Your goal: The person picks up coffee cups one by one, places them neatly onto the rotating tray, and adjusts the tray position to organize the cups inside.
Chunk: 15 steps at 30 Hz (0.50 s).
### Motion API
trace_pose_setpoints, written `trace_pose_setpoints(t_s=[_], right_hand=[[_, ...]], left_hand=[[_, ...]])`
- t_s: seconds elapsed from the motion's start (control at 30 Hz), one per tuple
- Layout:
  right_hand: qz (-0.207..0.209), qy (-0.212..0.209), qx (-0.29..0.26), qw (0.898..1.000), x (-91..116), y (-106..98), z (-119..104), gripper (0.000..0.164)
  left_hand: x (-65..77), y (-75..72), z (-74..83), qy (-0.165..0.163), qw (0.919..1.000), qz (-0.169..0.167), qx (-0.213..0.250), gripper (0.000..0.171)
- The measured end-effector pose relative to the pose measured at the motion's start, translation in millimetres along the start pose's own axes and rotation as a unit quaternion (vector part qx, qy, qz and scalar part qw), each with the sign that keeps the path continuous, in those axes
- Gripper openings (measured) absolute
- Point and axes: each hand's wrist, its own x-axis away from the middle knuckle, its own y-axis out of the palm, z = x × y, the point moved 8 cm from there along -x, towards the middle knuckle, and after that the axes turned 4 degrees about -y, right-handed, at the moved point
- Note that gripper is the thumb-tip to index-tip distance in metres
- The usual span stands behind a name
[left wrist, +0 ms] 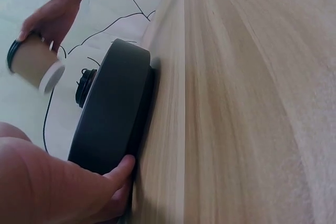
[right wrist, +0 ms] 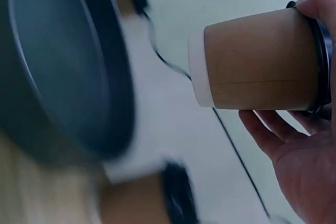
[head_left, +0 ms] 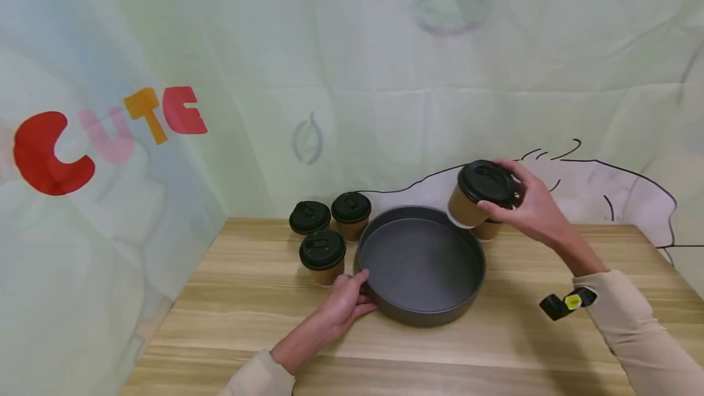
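My right hand [head_left: 530, 206] grips a brown paper coffee cup [head_left: 465, 208] near its black lid, thumb and fingers on opposite sides. The cup hangs tilted in the air over the back right rim of a round dark grey cake pan [head_left: 420, 316]. In the right wrist view, the cup [right wrist: 257, 61] shows its white bottom edge pointing toward the pan. At the pan's left front side, my left hand [head_left: 343, 307] holds its wall, with the thumb up at the rim and the fingers low against the side. The pan's inside looks bare.
Three lidded coffee cups stand left of the pan: one at the front [head_left: 324, 261], one behind left [head_left: 310, 219], one behind right [head_left: 352, 216]. Another cup [head_left: 488, 231] stands behind the pan's right side, partly hidden. A printed cloth [head_left: 385, 139] hangs behind the wooden table [head_left: 247, 310].
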Motion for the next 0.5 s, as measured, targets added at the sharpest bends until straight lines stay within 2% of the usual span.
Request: trace_pose_setpoints(t_s=[0.2, 0.4, 0.5], right_hand=[[-0.085, 0.006, -0.066, 0.994, -14.3, 77.4, -7.5, 0.076], [-0.123, 0.003, -0.068, 0.990, -20.5, 129.0, -8.1, 0.079], [-0.135, -0.003, -0.051, 0.990, -20.3, 150.2, -4.4, 0.080]], left_hand=[[1.3, 0.5, 1.1, 0.004, 1.0000, 0.003, 0.005, 0.055], [1.4, 1.4, 1.4, 0.007, 1.0000, 0.001, 0.006, 0.053], [1.2, 1.5, 0.7, 0.009, 1.0000, 0.002, 0.003, 0.053]])
